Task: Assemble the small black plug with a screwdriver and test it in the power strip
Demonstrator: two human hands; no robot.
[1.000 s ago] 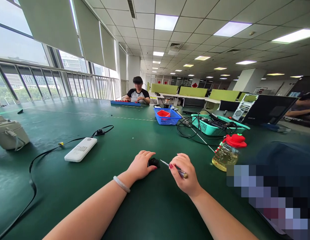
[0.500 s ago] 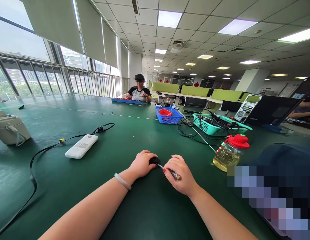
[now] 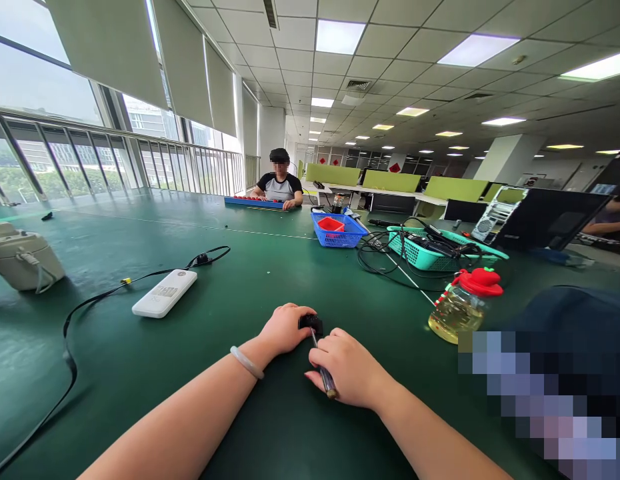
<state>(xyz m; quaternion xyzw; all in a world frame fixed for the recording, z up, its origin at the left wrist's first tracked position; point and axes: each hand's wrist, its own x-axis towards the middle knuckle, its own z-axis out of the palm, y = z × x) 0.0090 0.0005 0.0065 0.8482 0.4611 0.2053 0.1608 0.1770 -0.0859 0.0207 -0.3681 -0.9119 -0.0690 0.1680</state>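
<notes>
My left hand is curled around a small black part and holds it against the green table. A pale bangle sits on that wrist. My right hand is closed on a thin screwdriver, whose metal tip meets the black part. The screwdriver's handle end points back towards me. The two hands sit close together, just in front of me.
A white power bank with a black cable lies to the left, a beige device farther left. A bottle with a red lid stands right. Blue basket, teal basket behind. A person sits far across.
My right hand has drawn in towards my left and turned the screwdriver from lying sideways to pointing away from me, its tip now on the black part. The left hand has stayed put.
</notes>
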